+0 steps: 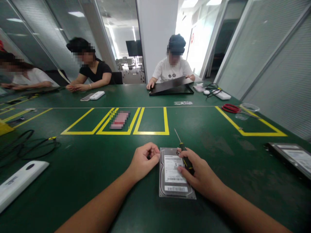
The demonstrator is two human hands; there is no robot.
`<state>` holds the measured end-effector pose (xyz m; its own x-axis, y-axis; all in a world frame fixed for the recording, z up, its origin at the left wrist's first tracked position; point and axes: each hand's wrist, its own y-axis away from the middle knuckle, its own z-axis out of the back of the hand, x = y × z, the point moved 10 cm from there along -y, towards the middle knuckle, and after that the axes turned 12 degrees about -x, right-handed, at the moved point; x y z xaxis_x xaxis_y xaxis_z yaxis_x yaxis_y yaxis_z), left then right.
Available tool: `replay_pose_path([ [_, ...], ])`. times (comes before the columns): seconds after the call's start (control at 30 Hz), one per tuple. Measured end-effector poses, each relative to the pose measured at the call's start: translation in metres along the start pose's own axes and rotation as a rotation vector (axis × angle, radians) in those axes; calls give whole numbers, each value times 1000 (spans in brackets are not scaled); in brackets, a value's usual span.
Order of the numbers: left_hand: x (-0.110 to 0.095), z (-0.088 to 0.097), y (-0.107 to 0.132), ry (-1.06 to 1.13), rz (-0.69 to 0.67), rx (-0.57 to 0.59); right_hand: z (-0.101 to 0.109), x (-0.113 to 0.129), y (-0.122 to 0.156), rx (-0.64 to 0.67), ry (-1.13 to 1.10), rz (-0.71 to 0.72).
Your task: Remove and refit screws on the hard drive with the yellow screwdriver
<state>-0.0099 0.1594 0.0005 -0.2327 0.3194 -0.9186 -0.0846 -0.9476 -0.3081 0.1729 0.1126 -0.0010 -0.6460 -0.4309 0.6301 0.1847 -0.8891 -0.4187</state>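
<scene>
A silver hard drive (pixel 175 189) with a white label lies flat on the green table in front of me. My left hand (pixel 145 160) is at its upper left edge, fingers curled and thumb and fingertips closed against that edge. Whether something small is also between those fingertips is hidden. In my right hand (pixel 198 168) is a screwdriver (pixel 186 157) with a black and yellow handle, its thin shaft pointing up and away from me. The right thumb and fingertips reach over the right side of the drive's label.
A second hard drive (pixel 295 155) sits at the right. White power banks (pixel 20 183), black cables (pixel 31 145), a red coiled cable (pixel 230 108) and a blurred phone (pixel 120 120) lie around. Yellow tape (pixel 150 132) marks the table. Across it, a person handles a dark panel (pixel 171 87); two others sit left.
</scene>
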Motion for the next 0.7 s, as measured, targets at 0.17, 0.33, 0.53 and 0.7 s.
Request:
replay_pose_path([
  [0.17, 1, 0, -6, -67, -10, -30, 1, 0, 0, -1, -2, -12],
  [0.33, -6, -4, -18, -134, -54, -56, 1, 1, 0, -3, -4, -4],
  [0.53, -20, -3, -23, -263, -164, -44, 1, 0, 1, -20, 10, 7],
  [0.7, -29, 5, -25, -306, -269, -100, 1, 0, 2, -14, 3, 10],
])
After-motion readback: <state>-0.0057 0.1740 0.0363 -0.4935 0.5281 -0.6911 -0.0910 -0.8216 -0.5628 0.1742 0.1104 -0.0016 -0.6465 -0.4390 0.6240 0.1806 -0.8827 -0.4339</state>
